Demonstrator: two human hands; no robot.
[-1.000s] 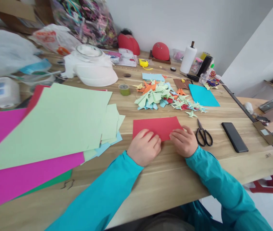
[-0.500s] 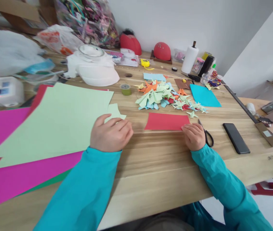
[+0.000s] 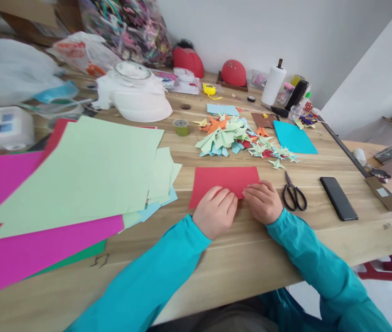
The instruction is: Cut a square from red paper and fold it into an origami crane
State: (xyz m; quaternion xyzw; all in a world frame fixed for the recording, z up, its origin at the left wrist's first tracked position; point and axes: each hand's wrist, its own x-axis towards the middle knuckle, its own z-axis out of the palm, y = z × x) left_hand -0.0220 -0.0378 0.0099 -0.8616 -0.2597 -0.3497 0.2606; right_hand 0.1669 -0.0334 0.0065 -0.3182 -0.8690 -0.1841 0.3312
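Note:
A red sheet of paper lies at the middle of the wooden table. My left hand has its curled fingers at the sheet's near edge. Beside it, my right hand grips the near right corner, fingers bunched together. The thumbs and part of the near edge are hidden behind the hands. Just beyond the sheet is a pile of folded paper pieces in green, blue, orange and red. Black-handled scissors rest to the right of my right hand.
Large green paper sheets overlap magenta paper on the left. A phone lies at the right. Farther back are a tape roll, a bright blue sheet, a yellow tape measure and a white paper roll.
My left hand has moved right from beside the green sheets onto the red paper. My right hand has shifted left and nearer me with the paper, leaving the scissors fully visible.

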